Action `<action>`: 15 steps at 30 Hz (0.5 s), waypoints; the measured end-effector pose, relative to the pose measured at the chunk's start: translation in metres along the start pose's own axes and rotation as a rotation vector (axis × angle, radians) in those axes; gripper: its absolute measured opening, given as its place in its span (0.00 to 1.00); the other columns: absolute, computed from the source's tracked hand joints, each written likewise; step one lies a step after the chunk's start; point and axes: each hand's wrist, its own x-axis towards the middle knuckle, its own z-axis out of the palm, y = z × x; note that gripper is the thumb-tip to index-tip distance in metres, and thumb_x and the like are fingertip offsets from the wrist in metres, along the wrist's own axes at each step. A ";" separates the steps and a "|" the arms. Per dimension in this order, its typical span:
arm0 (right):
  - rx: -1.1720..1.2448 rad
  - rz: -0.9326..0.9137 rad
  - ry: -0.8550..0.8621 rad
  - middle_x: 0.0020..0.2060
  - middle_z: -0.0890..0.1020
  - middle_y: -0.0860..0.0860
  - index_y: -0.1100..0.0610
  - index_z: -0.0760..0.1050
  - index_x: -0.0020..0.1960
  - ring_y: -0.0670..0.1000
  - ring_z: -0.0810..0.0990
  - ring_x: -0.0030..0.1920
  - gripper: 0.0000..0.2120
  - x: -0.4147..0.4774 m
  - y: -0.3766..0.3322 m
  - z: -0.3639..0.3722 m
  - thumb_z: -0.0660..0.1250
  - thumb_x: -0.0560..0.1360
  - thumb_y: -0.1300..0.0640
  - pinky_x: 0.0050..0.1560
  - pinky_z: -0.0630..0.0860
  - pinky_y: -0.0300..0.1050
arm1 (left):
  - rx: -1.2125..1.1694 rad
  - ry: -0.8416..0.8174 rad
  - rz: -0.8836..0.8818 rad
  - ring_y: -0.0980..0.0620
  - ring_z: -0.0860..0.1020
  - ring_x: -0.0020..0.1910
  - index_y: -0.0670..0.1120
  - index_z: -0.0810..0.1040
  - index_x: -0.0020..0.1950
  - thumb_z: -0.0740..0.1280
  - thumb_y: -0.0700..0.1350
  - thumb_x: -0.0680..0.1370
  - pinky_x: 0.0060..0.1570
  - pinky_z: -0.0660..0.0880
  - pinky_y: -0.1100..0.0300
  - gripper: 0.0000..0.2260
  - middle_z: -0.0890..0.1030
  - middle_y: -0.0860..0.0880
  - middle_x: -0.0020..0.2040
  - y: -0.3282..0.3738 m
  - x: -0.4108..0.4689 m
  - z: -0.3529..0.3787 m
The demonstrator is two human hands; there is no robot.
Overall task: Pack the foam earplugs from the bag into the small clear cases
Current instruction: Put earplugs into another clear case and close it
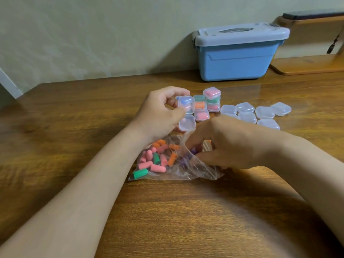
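Gripping an open clear case [186, 105] with a blue plug [183, 100] inside, the left hand [160, 114] hovered just beyond the bag [197, 172]. The right hand [227, 144] had curled fingers [193, 142] inside the bag's mouth beside purple earplugs [182, 162]; whether they pinched one could not be told. Pink, orange and green earplugs [156, 161] lay below the left wrist. Beyond the hands stood filled cases [211, 99], with empty cases [264, 112] right of them.
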 end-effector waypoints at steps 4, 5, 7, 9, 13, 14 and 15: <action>-0.069 -0.008 0.017 0.41 0.80 0.41 0.38 0.73 0.44 0.37 0.75 0.37 0.12 0.000 -0.001 0.001 0.68 0.76 0.56 0.35 0.67 0.32 | -0.015 0.006 -0.002 0.59 0.77 0.41 0.50 0.82 0.60 0.68 0.34 0.76 0.40 0.74 0.64 0.16 0.79 0.58 0.44 -0.002 0.001 0.000; -0.082 -0.007 0.021 0.42 0.80 0.41 0.39 0.72 0.44 0.38 0.75 0.37 0.12 0.000 -0.001 0.001 0.68 0.76 0.56 0.36 0.68 0.33 | -0.021 0.006 -0.005 0.57 0.78 0.42 0.51 0.82 0.59 0.68 0.34 0.76 0.40 0.74 0.63 0.16 0.80 0.57 0.44 -0.002 0.001 0.000; -0.102 -0.004 0.024 0.44 0.80 0.42 0.39 0.72 0.45 0.41 0.76 0.40 0.11 0.000 -0.002 0.001 0.68 0.77 0.56 0.36 0.69 0.35 | -0.027 0.008 -0.014 0.53 0.79 0.42 0.53 0.82 0.58 0.68 0.34 0.76 0.40 0.75 0.60 0.16 0.81 0.55 0.45 -0.003 0.001 0.001; -0.110 -0.002 0.015 0.45 0.80 0.43 0.39 0.71 0.44 0.42 0.76 0.40 0.12 0.000 -0.001 0.001 0.67 0.77 0.57 0.35 0.69 0.35 | -0.025 0.009 -0.017 0.51 0.80 0.43 0.53 0.82 0.58 0.68 0.35 0.76 0.40 0.76 0.59 0.16 0.82 0.53 0.47 -0.004 0.001 0.001; -0.060 0.012 0.001 0.42 0.78 0.41 0.42 0.71 0.40 0.33 0.75 0.39 0.13 -0.005 0.000 -0.007 0.66 0.77 0.60 0.35 0.69 0.29 | -0.019 0.028 -0.016 0.49 0.80 0.42 0.53 0.82 0.58 0.68 0.36 0.75 0.39 0.76 0.57 0.16 0.82 0.53 0.47 -0.007 0.000 0.004; -0.017 0.020 0.000 0.39 0.78 0.39 0.44 0.73 0.42 0.31 0.74 0.38 0.12 -0.007 -0.001 -0.011 0.66 0.77 0.61 0.35 0.69 0.27 | -0.017 0.036 -0.011 0.51 0.80 0.41 0.53 0.82 0.58 0.68 0.37 0.74 0.39 0.76 0.57 0.16 0.81 0.53 0.47 -0.008 0.000 0.004; 0.031 0.031 -0.002 0.34 0.78 0.38 0.48 0.75 0.44 0.30 0.74 0.35 0.10 -0.011 -0.001 -0.015 0.66 0.77 0.63 0.34 0.68 0.26 | -0.011 0.041 -0.006 0.53 0.79 0.41 0.53 0.82 0.58 0.68 0.38 0.73 0.39 0.75 0.58 0.16 0.81 0.53 0.47 -0.008 0.000 0.004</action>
